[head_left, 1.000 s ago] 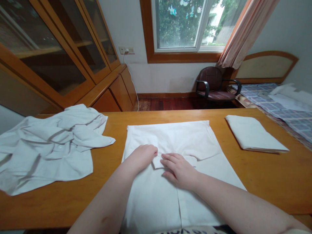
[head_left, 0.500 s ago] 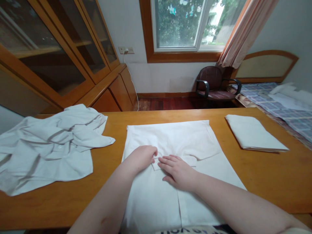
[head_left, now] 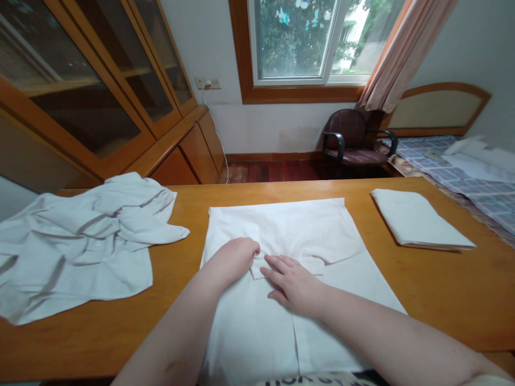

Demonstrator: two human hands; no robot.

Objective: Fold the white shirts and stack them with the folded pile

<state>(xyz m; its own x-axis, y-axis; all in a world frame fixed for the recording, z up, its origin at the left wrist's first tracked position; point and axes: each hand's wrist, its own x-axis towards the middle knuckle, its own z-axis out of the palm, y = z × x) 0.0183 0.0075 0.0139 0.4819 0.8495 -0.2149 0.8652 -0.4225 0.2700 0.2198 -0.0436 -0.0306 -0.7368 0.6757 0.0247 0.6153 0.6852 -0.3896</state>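
Note:
A white shirt (head_left: 261,327) lies spread on the wooden table in front of me, its top edge folded straight and its sleeves turned inward across the middle. My left hand (head_left: 240,255) is closed, fingers curled and pinching the cloth near a sleeve end at the centre. Just to its right, my right hand (head_left: 293,281) rests flat with fingers apart, touching the sleeve cuff (head_left: 314,266) and the cloth below it. The lower part of the shirt runs toward me and passes under my right forearm.
A crumpled white garment (head_left: 88,241) lies at the table's left side. A folded white garment (head_left: 420,220) lies at the right. Beyond the wooden table (head_left: 450,289) are a glass-door cabinet (head_left: 132,134), an armchair (head_left: 348,136) and a bed (head_left: 466,166).
My left hand has shifted very slightly upward, with its fingers curled tighter on the cloth. My right hand stays nearly in place. The garments at the sides have not moved.

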